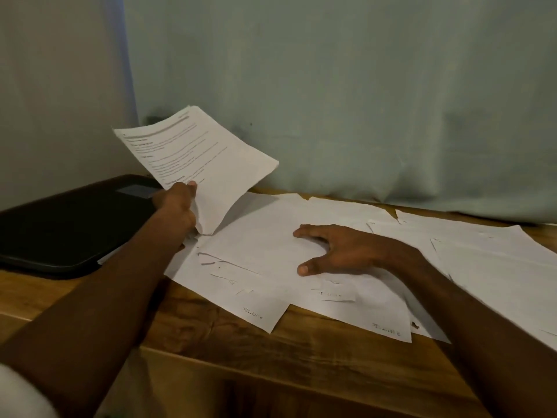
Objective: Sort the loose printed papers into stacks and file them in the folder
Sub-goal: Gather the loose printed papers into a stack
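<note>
Papers (301, 267) lie scattered, overlapping, on the table (301, 351). Left hand (176, 208) grips a raised sheaf (199, 155), fingers curled round its lower edge, apparently for sorting. Right hand (340, 250) presses flat, fingers straight, steadying loose sheets. Closed black folder (66, 224) waits at left.

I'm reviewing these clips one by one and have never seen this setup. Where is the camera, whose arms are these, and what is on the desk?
There is no machine here: the single picture comes from a wide-angle camera worn on a person's head, looking down at their own bare arms. The left hand holds up a small sheaf of printed papers by its lower edge. The right hand lies flat, fingers spread, on loose white sheets scattered over a wooden desk. A closed black folder lies at the left, and a pale curtain hangs behind.
</note>
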Tool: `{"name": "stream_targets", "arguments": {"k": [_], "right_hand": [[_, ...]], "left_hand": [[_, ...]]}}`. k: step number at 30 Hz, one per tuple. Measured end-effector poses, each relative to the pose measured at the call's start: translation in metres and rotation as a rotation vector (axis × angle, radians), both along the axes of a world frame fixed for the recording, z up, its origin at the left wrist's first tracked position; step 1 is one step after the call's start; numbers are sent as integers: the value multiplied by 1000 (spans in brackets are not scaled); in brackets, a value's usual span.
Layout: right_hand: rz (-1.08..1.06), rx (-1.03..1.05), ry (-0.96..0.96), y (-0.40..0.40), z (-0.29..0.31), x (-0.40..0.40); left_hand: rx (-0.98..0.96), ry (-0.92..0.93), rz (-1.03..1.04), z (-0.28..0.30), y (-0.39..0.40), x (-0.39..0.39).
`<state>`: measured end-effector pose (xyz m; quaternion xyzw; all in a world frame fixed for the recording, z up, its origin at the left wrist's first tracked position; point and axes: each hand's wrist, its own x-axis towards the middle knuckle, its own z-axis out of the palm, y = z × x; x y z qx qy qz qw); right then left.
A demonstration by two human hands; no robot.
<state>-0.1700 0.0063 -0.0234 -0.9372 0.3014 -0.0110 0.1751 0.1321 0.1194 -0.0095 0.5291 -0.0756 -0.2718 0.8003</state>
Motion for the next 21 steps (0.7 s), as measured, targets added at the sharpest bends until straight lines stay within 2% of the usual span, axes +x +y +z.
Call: {"name": "stream_targets", "arguments": {"k": [3,7,9,11,13,15,18,21], "right_hand": [[-38,-41,-87,3,2,1],[-63,-53,-395,7,6,1],[-78,4,-555,2,10,-3],[-118,106,-749,-2,14,-8],[-206,264,-949,-8,18,-14],[-251,551,-1123,-16,24,-21],[-144,990,-1358,-19,29,-28],[-48,1241,-1491,-18,26,-26]], "left_hand": [[-16,-61,-60,2,-3,-2],[-131,-132,-150,5,-6,-4],[-238,-122,-237,7,-5,-6],[-415,-34,-332,10,-2,-10],[-580,61,-361,9,-1,-5],[-654,102,-369,8,0,0],[-670,116,-430,8,-3,-5],[-636,79,-525,8,-6,-15]]}}
